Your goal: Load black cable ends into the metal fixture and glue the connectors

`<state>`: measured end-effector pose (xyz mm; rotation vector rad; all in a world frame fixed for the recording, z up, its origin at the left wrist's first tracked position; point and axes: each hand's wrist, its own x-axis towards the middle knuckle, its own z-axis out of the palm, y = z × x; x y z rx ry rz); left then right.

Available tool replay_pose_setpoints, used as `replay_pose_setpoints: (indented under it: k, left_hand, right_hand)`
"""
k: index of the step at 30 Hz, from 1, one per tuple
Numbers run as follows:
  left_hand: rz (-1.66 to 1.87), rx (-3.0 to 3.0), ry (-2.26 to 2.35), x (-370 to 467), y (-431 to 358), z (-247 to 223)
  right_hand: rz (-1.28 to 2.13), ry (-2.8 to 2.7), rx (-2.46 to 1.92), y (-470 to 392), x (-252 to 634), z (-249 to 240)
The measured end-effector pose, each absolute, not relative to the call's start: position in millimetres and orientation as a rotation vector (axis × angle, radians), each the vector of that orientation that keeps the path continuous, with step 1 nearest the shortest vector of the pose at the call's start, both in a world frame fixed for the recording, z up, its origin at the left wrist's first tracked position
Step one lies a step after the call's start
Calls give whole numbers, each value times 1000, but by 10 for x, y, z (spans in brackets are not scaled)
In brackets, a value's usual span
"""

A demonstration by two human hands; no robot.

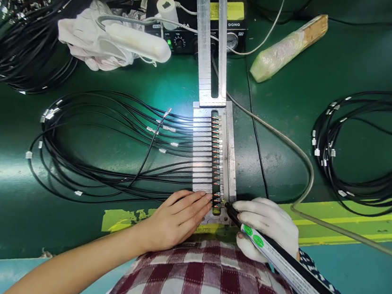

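My bare left hand lies with fingers stretched out over the lower end of a metal fixture, pressing on the lowest black cables. Several black cables run from the left into the fixture, their stripped ends with copper-coloured tips lined up along its slot. My right hand, in a white glove, is closed round a long black pen-shaped tool with a white label and green round stickers. The tool's tip meets the fixture's right side near the lowest cable ends, just right of my left fingertips.
Behind the fixture stands a black control box with a dial and gauge. A slotted metal bar reaches over it. A white lamp lies on crumpled white cloth. Cable bundles flank the work; a wrapped block lies behind.
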<state>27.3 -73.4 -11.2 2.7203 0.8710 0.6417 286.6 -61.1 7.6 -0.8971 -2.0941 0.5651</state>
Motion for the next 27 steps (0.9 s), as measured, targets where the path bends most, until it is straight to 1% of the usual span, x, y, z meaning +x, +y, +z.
replay_pose_setpoints:
  k: [27]
  left_hand:
    - [634, 2718, 877, 270, -729, -108]
  right_hand:
    - [573, -2087, -891, -597, 2877, 60]
